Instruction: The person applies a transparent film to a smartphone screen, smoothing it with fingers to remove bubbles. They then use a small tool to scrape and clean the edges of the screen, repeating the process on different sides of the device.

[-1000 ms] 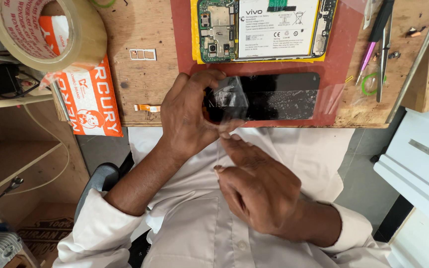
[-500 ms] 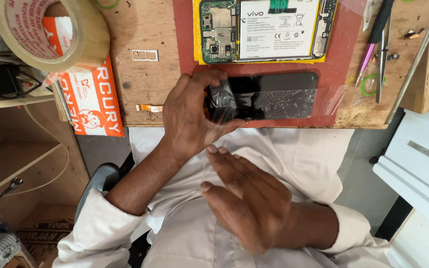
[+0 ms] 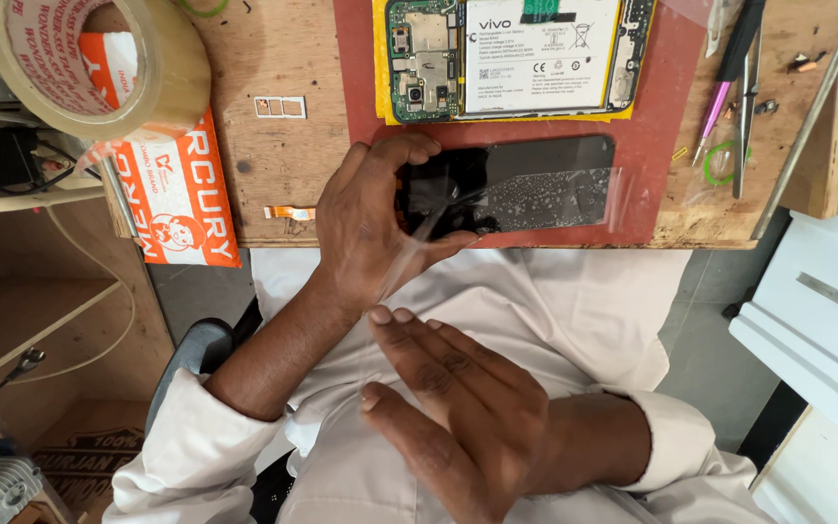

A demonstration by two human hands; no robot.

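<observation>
**Bench inventory: one phone screen in hand, one opened phone above it**

Item 1, grip. I see my left hand [image 3: 370,228] closed around the left end of one black phone screen [image 3: 526,184], thumb on the near edge, fingers curled over the far edge. My right hand [image 3: 448,408] is flat and open above my white shirt, fingers together, holding nothing that I can make out; its fingertips sit near a strip of clear film [image 3: 419,247] that trails from the screen's left end toward my lap.

Item 2, the screen. One piece. It lies on the red mat [image 3: 652,165] at the near edge of the wooden table [image 3: 273,155]. Its long axis runs left to right, with the free end pointing right. The right half looks speckled under the film.

Item 3, beyond. One opened phone [image 3: 516,53], showing one white battery and a green circuit board, lies parallel just above. Right of it: several thin hand tools [image 3: 739,78]; I cannot count them exactly. Left: one roll of tape [image 3: 89,63] and one orange packet [image 3: 181,194].
</observation>
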